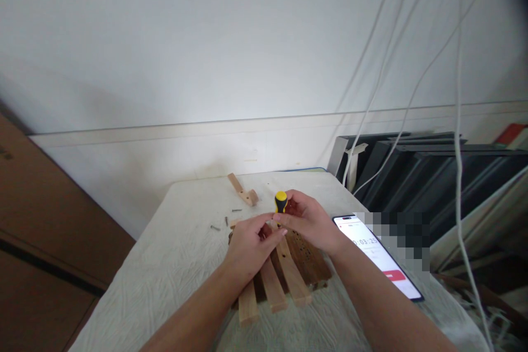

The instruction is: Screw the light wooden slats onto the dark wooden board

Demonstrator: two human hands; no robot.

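Observation:
A wooden assembly of several pale slats [273,286] fixed across a dark brown board [310,261] lies on the table in front of me. My right hand [310,220] is closed round a screwdriver with a yellow and black handle [281,201], held upright over the slats. My left hand [249,245] rests on top of the assembly, its fingers pinched together near the screwdriver's tip; what they hold is hidden.
The table [173,269] has a white textured cover. A loose wooden piece [243,190] lies at the back, with a few screws [225,223] near it. A phone [379,256] with a lit timer lies at the right. Dark panels [433,176] and hanging white cables [457,137] stand beyond.

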